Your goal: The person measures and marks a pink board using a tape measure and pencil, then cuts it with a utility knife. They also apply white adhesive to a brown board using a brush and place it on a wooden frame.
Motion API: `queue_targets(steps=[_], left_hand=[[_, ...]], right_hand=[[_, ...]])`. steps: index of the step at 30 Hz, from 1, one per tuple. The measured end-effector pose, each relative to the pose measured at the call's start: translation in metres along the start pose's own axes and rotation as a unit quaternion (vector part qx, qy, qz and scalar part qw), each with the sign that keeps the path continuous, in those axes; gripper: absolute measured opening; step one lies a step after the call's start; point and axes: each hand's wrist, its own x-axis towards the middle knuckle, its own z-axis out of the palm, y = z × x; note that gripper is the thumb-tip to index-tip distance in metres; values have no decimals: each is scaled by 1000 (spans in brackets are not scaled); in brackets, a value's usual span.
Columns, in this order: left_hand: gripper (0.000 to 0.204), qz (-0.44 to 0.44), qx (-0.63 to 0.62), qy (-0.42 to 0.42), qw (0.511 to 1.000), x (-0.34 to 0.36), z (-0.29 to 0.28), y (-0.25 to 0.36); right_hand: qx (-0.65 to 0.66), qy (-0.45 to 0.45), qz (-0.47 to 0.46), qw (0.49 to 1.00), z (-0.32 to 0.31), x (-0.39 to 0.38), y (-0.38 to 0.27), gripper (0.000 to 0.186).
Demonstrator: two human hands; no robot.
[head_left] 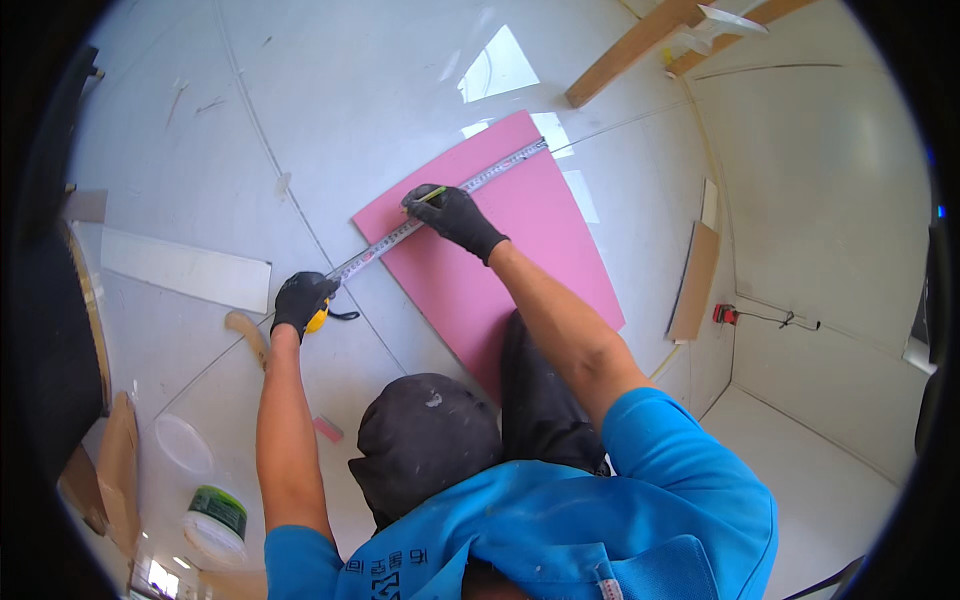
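The work surface is a floor point(160, 110) of pale, glossy tiles with thin dark joints and bright patches of reflected light. Your pink board point(540, 250) lies flat on it, ahead of you and slightly to the right. Wooden beams point(635, 50) stand beyond the far end of the board; a brown panel point(693, 285) and a red device point(726, 314) with a dark cable are on the right. On your left are a white strip point(185, 265), a curved wooden handle point(247, 335), a white lid point(184, 444) and a white bucket point(215, 535).

Your gloved left hand point(303, 300) is closed around the yellow case of the tape measure point(317, 321), off the left edge of the board. The blade extends across the board toward its far right corner. Your gloved right hand point(450, 215) grips a yellow-green pencil point(432, 194) between the fingers, against the blade near the board's left edge.

Markings: the blade bears graduations, too small to read. The bucket has a green label with indistinct printing. Your blue shirt point(690, 480) carries dark printed characters at the chest.
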Motion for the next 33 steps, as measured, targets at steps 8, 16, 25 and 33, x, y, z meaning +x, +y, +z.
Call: queue_targets(steps=[8, 16, 25, 33], left_hand=[[42, -118, 10, -38, 992, 3, -3, 8], [42, -142, 51, -81, 985, 9, -6, 11], [41, -89, 53, -61, 993, 8, -3, 7], [38, -58, 88, -45, 993, 8, 0, 4]], right_hand=[[-134, -100, -19, 986, 6, 15, -12, 17], [-233, -145, -85, 958, 18, 31, 4, 19], [-208, -156, -20, 966, 18, 34, 4, 22], [-208, -164, -34, 964, 21, 31, 0, 20]])
